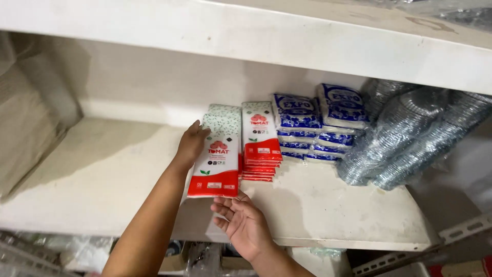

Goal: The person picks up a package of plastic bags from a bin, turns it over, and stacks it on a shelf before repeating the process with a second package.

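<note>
1. Two bare hands work at a white shelf (102,179) in the middle of the frame, both on one red-and-white packet (218,154) with a speckled green top.

2. That packet stands near the shelf's front edge, centre frame, its long axis running from lower front to upper back, leaning slightly so the green end points away from the person.

3. Left hand (190,145) lies against the packet's upper left edge, fingers curled lightly round that side, holding it steady.

4. Right hand (243,220) sits just below the packet's red bottom end, palm up, fingers loosely spread and touching or nearly touching the lower edge; I cannot tell whether it bears any weight.

5. So the packet lies directly above the right fingers and to the right of the left fingers; both hands are about equally close, one at each end of the long axis.

6. Just right of the held packet, a stack of like red packets (261,149) lies flat on the shelf, touching or almost touching it.

7. Further right sit blue-and-white packets (318,128) in two piles, and beyond them, at the right of the frame, bundles of silvery foil trays in clear wrap (410,138).
</note>
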